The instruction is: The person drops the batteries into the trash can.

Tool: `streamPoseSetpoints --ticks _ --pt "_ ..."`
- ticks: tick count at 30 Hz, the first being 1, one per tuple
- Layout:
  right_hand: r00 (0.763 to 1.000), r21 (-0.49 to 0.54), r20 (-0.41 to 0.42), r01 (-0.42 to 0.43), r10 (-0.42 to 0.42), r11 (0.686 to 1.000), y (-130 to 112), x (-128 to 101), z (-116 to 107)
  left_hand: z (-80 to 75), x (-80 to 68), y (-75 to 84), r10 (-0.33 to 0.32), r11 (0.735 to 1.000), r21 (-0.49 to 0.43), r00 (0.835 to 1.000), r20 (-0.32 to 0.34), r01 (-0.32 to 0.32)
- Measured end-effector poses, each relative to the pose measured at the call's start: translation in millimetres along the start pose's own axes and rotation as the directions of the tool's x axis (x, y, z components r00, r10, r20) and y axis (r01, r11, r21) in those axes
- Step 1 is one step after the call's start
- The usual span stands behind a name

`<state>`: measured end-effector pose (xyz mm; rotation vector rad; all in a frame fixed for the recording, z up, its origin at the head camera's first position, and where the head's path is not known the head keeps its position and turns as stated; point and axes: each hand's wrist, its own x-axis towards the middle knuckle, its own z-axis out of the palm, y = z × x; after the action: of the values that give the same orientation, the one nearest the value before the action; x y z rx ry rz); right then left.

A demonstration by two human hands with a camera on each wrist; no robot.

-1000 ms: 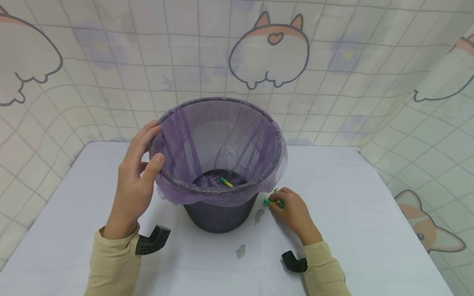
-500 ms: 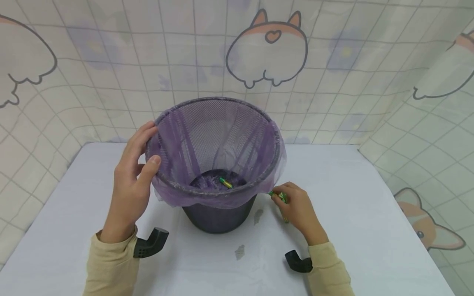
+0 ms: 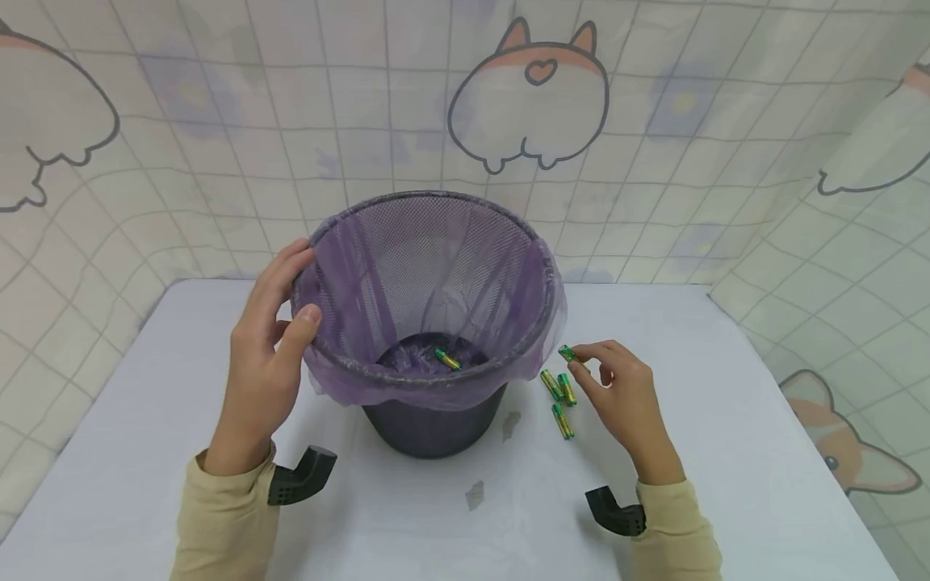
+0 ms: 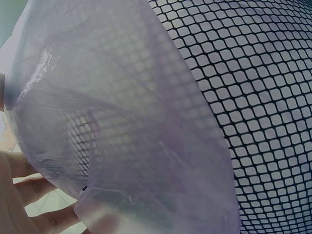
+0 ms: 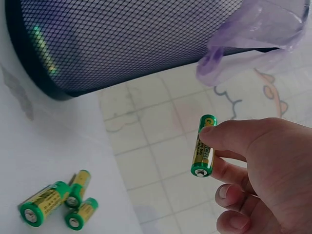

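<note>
A black mesh wastebasket [image 3: 429, 428], lined with a purple plastic bag [image 4: 161, 146], stands on the white table. My left hand [image 3: 265, 355] holds its rim on the left side, the thumb over the edge and the fingers around the outside. To the right of the basket, my right hand [image 3: 617, 387] pinches a green and gold battery [image 5: 204, 146] between thumb and forefinger, raised above the table. Three like batteries lie below it: one near the basket [image 3: 551, 386], one beside that [image 3: 567, 389] and one closer to me [image 3: 563, 421]. Another battery [image 3: 447, 359] lies inside on the basket's bottom.
Behind the table [image 3: 690, 339] hangs a tiled-pattern cloth [image 3: 407, 97] with corgi drawings, which also covers both sides. Two grey patches mark the tabletop in front of the basket. A black camera mount sits on each wrist.
My right hand has moved right and up from the tabletop, now with one battery in its fingertips; three batteries now show on the table. My left hand stays on the rim.
</note>
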<state>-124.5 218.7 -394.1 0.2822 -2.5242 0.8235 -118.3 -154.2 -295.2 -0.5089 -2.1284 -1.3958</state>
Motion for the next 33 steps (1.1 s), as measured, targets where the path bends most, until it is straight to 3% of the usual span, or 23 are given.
streamPoseSetpoints --ticks 10,17,25,33 --pt "0.992 0.033 -0.114 0.048 -0.044 0.998 -13 0 -23 2.0 -0.3 1.8 0.019 1.0 -0.01 1.0 0.001 -0.019" --pt "0.971 0.099 -0.221 0.114 -0.09 0.988 -31 6 -47 4.1 2.0 1.6 0.021 1.0 -0.008 1.0 0.005 -0.021" --pt "0.957 0.133 -0.269 0.15 -0.11 0.98 -55 12 -65 4.0 1.6 1.2 0.007 1.0 -0.011 1.0 -0.001 -0.007" --pt "0.931 0.155 -0.316 0.238 -0.18 0.959 -79 21 -74 0.7 1.1 2.1 0.02 1.0 -0.004 1.0 -0.002 -0.02"
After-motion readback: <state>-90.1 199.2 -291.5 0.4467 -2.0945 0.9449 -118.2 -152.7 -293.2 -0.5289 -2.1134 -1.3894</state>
